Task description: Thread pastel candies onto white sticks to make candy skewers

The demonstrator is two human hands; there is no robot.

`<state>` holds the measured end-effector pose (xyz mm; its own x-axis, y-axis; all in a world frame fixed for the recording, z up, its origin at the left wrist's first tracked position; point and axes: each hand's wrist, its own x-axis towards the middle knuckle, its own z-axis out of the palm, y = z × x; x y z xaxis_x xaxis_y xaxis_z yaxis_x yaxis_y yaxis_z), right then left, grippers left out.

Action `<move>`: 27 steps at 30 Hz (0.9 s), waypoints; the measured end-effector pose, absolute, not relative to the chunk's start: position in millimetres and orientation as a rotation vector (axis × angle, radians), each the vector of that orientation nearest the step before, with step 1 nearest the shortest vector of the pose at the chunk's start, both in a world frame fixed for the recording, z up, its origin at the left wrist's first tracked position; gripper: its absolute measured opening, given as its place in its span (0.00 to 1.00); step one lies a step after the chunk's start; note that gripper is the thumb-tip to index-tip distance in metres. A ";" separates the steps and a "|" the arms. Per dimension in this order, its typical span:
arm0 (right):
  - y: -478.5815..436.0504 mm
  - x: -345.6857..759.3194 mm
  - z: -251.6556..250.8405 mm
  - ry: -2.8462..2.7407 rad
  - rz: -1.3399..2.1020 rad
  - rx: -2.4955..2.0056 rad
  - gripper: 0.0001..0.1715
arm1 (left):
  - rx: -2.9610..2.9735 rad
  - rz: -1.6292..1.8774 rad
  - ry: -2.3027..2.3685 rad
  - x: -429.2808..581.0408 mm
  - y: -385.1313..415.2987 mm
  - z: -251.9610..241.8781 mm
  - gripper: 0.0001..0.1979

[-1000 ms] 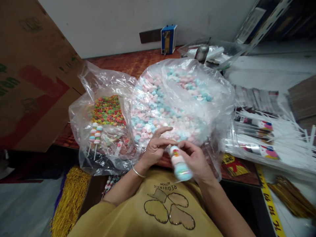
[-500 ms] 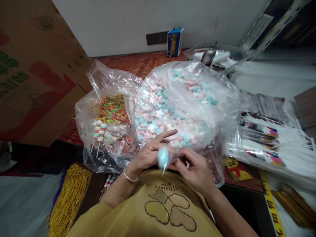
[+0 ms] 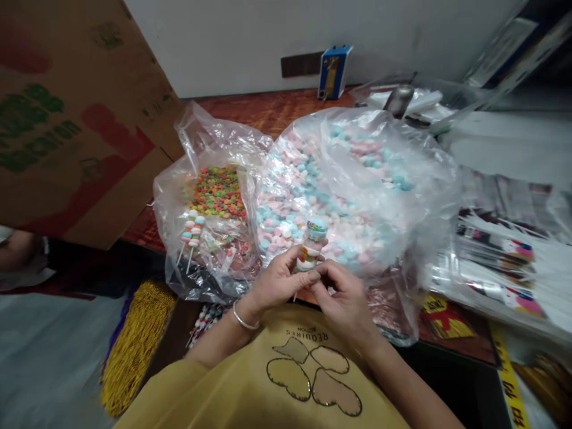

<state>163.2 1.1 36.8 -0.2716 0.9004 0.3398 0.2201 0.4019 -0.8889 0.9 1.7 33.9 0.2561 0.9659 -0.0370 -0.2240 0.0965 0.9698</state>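
Just in front of my shirt, my left hand is closed around a marshmallow skewer. The skewer stands nearly upright, with a pale blue piece on top and white and coloured pieces below. It seems to have a clear wrapper on it. My right hand is pinched beside its lower part, close to my left thumb; what its fingertips hold is hidden. Behind the hands lies a big clear bag of pink, blue and white marshmallows. To its left, a bag of coloured ring candies has finished marshmallow skewers resting on it.
A large cardboard box stands at the left. At the right lie printed wrappers with white sticks. A blue box and a tray with a metal canister are at the back. Another person's arm shows at far left.
The skewer has turned from pointing its blue end toward me to standing up with that end away. My left fingers have closed round it. The view has shifted slightly left.
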 end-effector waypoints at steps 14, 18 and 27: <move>25.1 169.8 3.0 -1.895 1.268 -1.014 0.13 | 0.735 1.284 2.409 -223.4 -195.2 3.4 0.23; 27.6 182.5 14.0 -1.888 1.205 -0.999 0.13 | 0.702 0.145 2.635 -230.7 -209.2 -23.5 0.18; 13.9 275.2 12.0 -1.406 0.971 -1.437 0.15 | 1.448 0.218 1.567 -120.8 -58.2 32.9 0.14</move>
<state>275.2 13.9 12.0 0.0546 0.9975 0.0451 0.3109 0.0259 -0.9501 -120.8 -58.2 32.9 0.1602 0.8464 -0.5078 0.6761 0.2807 0.6812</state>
